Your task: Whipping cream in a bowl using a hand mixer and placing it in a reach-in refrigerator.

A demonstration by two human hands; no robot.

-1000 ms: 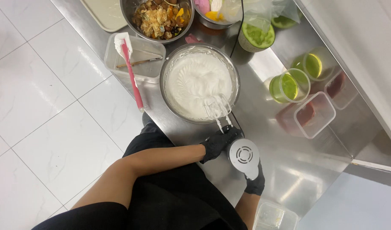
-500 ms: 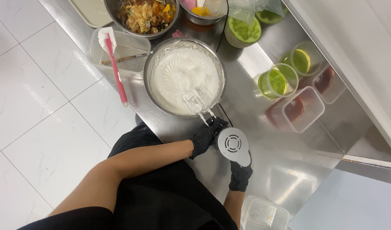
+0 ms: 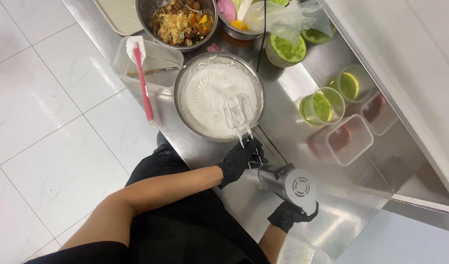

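A steel mixing bowl [image 3: 181, 88] full of white whipped cream [image 3: 209, 93] stands on the steel counter. My right hand [image 3: 289, 216], in a black glove, holds a silver hand mixer [image 3: 288, 183] tilted towards the bowl. Its two beaters [image 3: 238, 116] hang over the bowl's near side, coated in cream. My left hand [image 3: 240, 159], also in a black glove, grips the beater shafts just below the mixer body. The mixer's black cord [image 3: 261, 34] runs up past the bowl.
A clear tub [image 3: 151, 68] with a pink and white spatula [image 3: 141, 73] sits left of the bowl. Behind are a bowl of mixed nuts [image 3: 178, 19], a green halved fruit [image 3: 285, 49], two clear cups of green liquid [image 3: 322, 105] and clear tubs with red pieces [image 3: 341, 139].
The view has shifted, so everything sits a little differently in frame. The beaters stay over the cream, and my left hand stays on their shafts.
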